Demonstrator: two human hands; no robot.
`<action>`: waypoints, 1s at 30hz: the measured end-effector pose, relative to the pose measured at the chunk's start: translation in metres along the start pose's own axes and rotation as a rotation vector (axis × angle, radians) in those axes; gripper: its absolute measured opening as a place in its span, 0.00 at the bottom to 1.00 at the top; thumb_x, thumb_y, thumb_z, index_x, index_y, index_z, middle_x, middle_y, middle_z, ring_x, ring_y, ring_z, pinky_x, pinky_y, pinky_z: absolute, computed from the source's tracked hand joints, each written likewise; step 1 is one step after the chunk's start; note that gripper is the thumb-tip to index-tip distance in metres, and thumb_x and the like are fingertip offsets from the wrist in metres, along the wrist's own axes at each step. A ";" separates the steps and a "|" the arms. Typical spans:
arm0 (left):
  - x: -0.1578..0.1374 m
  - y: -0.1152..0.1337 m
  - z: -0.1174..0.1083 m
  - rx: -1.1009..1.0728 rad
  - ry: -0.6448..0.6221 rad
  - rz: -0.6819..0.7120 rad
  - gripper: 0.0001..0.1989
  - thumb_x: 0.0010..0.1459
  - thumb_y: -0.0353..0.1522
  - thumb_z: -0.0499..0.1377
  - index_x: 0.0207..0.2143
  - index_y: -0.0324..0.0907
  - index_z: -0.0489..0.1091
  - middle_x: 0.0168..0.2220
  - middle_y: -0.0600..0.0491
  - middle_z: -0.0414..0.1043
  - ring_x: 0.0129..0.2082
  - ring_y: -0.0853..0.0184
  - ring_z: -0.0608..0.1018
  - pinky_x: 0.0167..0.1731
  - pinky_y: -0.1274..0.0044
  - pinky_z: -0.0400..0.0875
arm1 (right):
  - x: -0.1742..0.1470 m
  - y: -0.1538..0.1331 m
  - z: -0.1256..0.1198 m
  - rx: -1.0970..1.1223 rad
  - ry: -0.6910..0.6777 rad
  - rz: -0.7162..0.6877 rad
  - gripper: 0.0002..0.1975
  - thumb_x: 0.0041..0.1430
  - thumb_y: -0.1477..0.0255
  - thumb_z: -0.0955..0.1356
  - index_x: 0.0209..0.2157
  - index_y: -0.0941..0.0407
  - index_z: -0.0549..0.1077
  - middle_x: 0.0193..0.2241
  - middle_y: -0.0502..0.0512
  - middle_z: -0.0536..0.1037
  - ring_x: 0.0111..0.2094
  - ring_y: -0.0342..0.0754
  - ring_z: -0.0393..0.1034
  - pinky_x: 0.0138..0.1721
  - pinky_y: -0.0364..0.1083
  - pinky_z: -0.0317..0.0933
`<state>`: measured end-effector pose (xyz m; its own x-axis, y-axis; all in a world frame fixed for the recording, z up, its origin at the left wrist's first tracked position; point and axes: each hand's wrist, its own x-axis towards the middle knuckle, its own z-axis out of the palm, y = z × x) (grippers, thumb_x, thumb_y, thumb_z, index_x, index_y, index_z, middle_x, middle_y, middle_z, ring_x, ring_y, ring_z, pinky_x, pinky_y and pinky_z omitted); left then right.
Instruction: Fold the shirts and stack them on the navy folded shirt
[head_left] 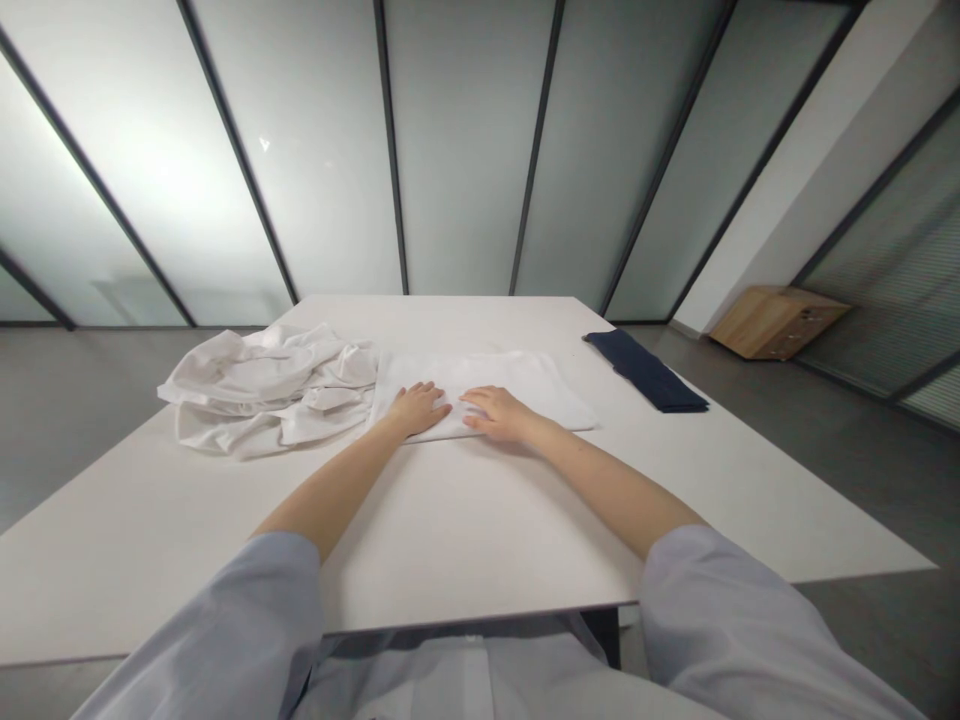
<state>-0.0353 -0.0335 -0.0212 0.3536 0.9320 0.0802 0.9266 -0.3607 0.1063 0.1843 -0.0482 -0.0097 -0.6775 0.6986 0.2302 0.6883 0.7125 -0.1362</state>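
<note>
A flat, folded white cloth (510, 372) lies across the middle of the table. My left hand (418, 408) rests palm down on its front left part, fingers stretched out. Close beside it, my right hand (498, 412) lies on the same cloth, also with fingers extended and a small gap between the two hands. Left of the folded cloth, and touching its edge or nearly so, is a crumpled heap of white fabric (277, 385).
A white table (480, 530) fills the space before me. Near its right edge lies a folded dark navy cloth (645, 368). On the floor at the right is a wooden cabinet (772, 322). Frosted glass panels (465, 150) stand behind the table.
</note>
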 end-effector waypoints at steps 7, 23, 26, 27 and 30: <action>0.006 0.031 -0.010 0.075 -0.011 -0.186 0.25 0.64 0.45 0.44 0.56 0.43 0.64 0.58 0.40 0.63 0.58 0.52 0.65 0.52 0.58 0.61 | -0.004 -0.014 0.012 -0.094 -0.164 0.193 0.32 0.66 0.54 0.52 0.63 0.57 0.58 0.64 0.62 0.59 0.65 0.57 0.50 0.64 0.57 0.40; -0.007 0.068 -0.043 -0.007 -0.139 -0.035 0.27 0.56 0.52 0.51 0.42 0.41 0.75 0.45 0.39 0.76 0.47 0.50 0.76 0.45 0.64 0.66 | -0.010 0.061 0.004 0.069 0.210 0.674 0.19 0.63 0.69 0.58 0.51 0.55 0.72 0.52 0.59 0.73 0.54 0.52 0.64 0.56 0.49 0.55; 0.000 0.037 -0.038 0.023 0.025 -0.218 0.26 0.60 0.46 0.47 0.50 0.38 0.69 0.48 0.37 0.73 0.49 0.50 0.74 0.46 0.63 0.66 | -0.016 0.064 0.000 -0.011 0.191 0.894 0.22 0.61 0.62 0.60 0.50 0.58 0.73 0.51 0.66 0.71 0.53 0.61 0.63 0.53 0.56 0.56; 0.001 0.026 -0.033 0.038 0.084 -0.277 0.27 0.60 0.46 0.47 0.52 0.36 0.68 0.49 0.36 0.72 0.52 0.49 0.72 0.48 0.62 0.65 | -0.016 0.064 0.000 -0.021 0.161 0.923 0.23 0.60 0.60 0.60 0.48 0.59 0.74 0.50 0.67 0.71 0.53 0.63 0.63 0.52 0.58 0.56; 0.002 -0.003 -0.017 0.035 0.054 -0.376 0.32 0.59 0.49 0.47 0.54 0.33 0.65 0.57 0.33 0.64 0.59 0.46 0.65 0.53 0.59 0.60 | -0.014 0.060 0.000 -0.033 0.112 0.910 0.24 0.59 0.56 0.60 0.43 0.59 0.76 0.48 0.68 0.72 0.52 0.65 0.63 0.51 0.60 0.56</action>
<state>-0.0397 -0.0313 -0.0044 -0.0184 0.9953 0.0946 0.9945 0.0084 0.1042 0.2352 -0.0158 -0.0210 0.1572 0.9776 0.1398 0.9523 -0.1126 -0.2837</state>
